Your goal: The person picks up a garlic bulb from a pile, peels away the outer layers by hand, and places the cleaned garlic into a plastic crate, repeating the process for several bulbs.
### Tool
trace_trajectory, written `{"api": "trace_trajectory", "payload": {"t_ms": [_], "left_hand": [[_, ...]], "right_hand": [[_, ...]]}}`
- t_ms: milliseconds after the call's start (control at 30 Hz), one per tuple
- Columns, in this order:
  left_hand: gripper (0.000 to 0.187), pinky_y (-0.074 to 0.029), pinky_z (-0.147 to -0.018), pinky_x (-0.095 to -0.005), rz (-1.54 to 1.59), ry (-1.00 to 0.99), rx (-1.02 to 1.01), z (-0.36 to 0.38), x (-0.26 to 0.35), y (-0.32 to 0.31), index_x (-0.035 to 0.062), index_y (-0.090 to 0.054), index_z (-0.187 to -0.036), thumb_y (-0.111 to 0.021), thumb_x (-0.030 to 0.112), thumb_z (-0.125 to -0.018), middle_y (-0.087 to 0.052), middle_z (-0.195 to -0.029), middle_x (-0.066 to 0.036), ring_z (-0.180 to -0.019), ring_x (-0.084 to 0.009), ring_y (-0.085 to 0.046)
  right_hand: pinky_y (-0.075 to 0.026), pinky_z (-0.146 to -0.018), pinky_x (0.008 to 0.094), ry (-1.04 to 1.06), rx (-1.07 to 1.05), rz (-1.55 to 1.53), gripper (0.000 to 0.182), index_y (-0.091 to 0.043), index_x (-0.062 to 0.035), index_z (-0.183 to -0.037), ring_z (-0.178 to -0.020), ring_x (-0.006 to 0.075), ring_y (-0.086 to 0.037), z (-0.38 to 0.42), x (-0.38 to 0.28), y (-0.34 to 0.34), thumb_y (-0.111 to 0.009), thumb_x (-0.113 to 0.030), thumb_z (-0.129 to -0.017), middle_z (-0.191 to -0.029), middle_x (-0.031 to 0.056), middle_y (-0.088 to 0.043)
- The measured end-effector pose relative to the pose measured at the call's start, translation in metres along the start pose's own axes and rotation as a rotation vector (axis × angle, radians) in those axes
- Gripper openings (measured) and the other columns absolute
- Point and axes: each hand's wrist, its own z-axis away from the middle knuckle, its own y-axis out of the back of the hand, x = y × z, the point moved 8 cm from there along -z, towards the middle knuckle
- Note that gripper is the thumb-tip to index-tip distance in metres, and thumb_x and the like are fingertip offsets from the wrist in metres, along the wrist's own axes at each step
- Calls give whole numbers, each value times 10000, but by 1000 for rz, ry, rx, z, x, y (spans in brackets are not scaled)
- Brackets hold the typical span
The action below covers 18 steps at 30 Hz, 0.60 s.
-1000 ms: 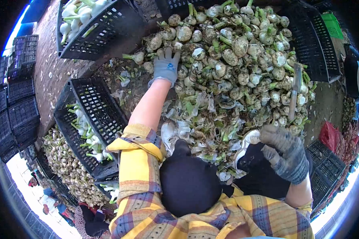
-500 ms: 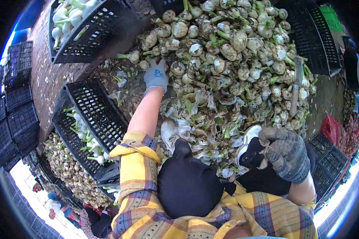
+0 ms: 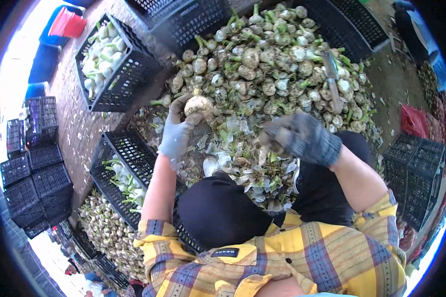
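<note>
A pale round bulb is gripped in my left hand, which wears a light grey glove, at the near left edge of a large heap of soiled bulbs. My right hand, in a dark grey knitted glove, is over the peelings with its fingers curled; what they hold, if anything, I cannot make out. Loose skins and leaf scraps cover the ground between my legs. On the right of the heap lies a knife with a wooden handle.
Black crates with cleaned white bulbs stand at the upper left and nearer my left arm. More black crates are stacked at far left and right. Behind the heap is another crate. A red bag lies right.
My left hand has taken hold of a bulb and lifted it. My right hand has moved left and forward, over the peelings. The camera view has shifted.
</note>
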Motion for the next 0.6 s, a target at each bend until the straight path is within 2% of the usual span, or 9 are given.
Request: {"api": "trace_trajectory", "payload": {"t_ms": [67, 100, 200, 300, 333, 367, 467, 500, 600], "left_hand": [[526, -455, -880, -278, 16, -74, -82, 21, 33, -24, 45, -454, -1215, -671, -27, -741, -534, -1132, -56, -1009, -142, -540], [555, -443, -909, -292, 17, -27, -143, 33, 47, -39, 33, -443, -1231, -679, -15, -732, -527, -1150, -63, -1050, -153, -528], [580, -435, -926, -299, 43, -51, -343, 70, 85, -83, 35, -437, -1243, -692, -3, -723, -515, -1175, -62, -1076, -158, -518], [629, -427, -936, -298, 71, 34, -430, 96, 90, -117, 43, -432, -1259, -719, 10, -701, -491, -1214, -60, -1089, -166, -514], [637, -426, -936, -297, 55, 55, -444, 103, 87, -126, 44, -431, -1261, -723, 11, -696, -487, -1220, -61, -1088, -168, -515], [615, -422, -937, -312, -59, -24, -435, 106, 86, -132, 55, -403, -1290, -701, 100, -754, -488, -1219, -65, -1081, -172, -518], [540, -424, -937, -386, 80, 17, -345, 108, 73, -151, 78, -375, -1318, -595, 238, -852, -481, -1249, -57, -1123, -190, -500], [520, -417, -937, -421, 174, 41, -284, 109, 65, -153, 89, -379, -1315, -507, 373, -899, -482, -1244, -56, -1113, -192, -500], [447, -468, -874, -385, 0, -258, -17, 88, 37, -137, 99, -414, -1277, -478, 365, -923, -492, -1216, -66, -1059, -178, -520]], "right_hand": [[-482, -566, 253, 149, 153, -67, 320, -627, -55, -960, -603, 107, -586, -2, -1, 1, -554, -349, -857, -736, 48, -621], [-474, -544, 258, 226, 229, -100, 324, -633, -83, -944, -578, 108, -585, -3, -2, 3, -517, -379, -882, -723, 38, -621], [-439, -477, 249, -199, -41, -772, 348, -640, -114, -910, -504, 106, -539, -10, 13, -22, -526, -440, -872, -675, 22, -591], [-431, -466, 218, -33, 49, -823, 405, -633, -85, -961, -515, 78, -526, 5, -12, -17, -536, -466, -863, -641, -10, -563], [-440, -468, 225, -85, 105, -791, 390, -633, -79, -954, -527, 86, -546, 2, -1, -16, -559, -449, -854, -640, -9, -563], [-449, -474, 234, -71, 157, -771, 384, -628, -70, -936, -531, 93, -552, 5, 0, -13, -567, -439, -852, -649, 0, -572], [-474, -496, 253, -15, 273, -752, 346, -616, -48, -884, -541, 112, -564, 16, 3, -2, -589, -392, -851, -680, 29, -597], [-482, -504, 258, 4, 304, -752, 331, -612, -43, -866, -543, 118, -567, 19, 4, 2, -596, -373, -851, -691, 40, -605], [-500, -528, 268, 107, 383, -576, 294, -600, -22, -819, -557, 136, -582, 21, -1, 9, -610, -314, -851, -690, 59, -607]]}}
